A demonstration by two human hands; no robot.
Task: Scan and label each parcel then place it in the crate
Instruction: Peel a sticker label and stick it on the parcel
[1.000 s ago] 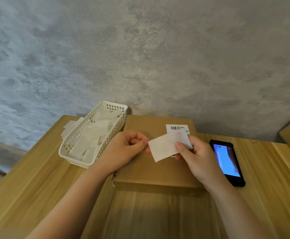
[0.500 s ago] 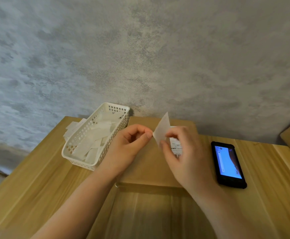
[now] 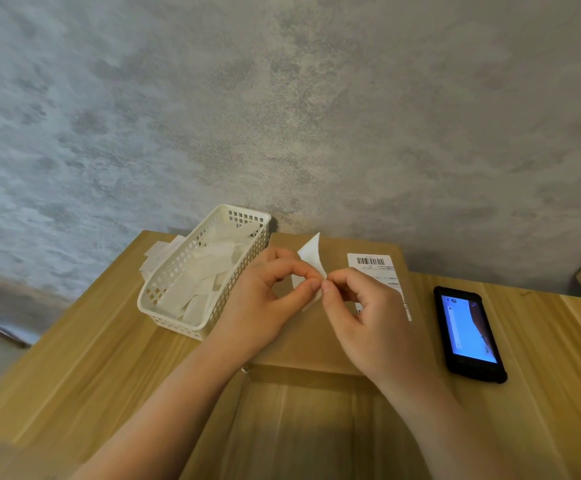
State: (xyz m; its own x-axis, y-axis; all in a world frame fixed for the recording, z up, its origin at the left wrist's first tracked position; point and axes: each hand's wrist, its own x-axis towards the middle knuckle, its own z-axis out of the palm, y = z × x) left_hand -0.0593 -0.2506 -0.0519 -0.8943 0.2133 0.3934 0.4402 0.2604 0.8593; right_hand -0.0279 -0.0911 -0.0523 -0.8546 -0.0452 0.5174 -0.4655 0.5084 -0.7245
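Fingertips [image 3: 316,284] of both hands meet in a pinch on a small white label [image 3: 311,258], which curls upward between them with its top corner standing free. On the left hand [image 3: 265,299] the thumb and forefinger are closed on the label's lower edge, the other fingers curled loosely beneath; the wrist comes in from the lower left. On the right hand [image 3: 368,317] the thumb and forefinger nip the same edge from the other side, knuckles raised, the forearm reaching in from the lower right. Both hands hang just above a flat brown parcel [image 3: 320,344] lying on the wooden table [image 3: 109,375] against a grey wall [image 3: 282,116]. A printed barcode slip [image 3: 372,268] is on the parcel's top at its far right, partly hidden by the right hand. Just left of the parcel, touching or nearly touching it, stands a white mesh basket [image 3: 164,306] filled with loose white slips; a few more lie behind it. Right of the parcel, apart from it, a black phone [image 3: 469,334] lies face up with its screen lit blue. No crate is in view.
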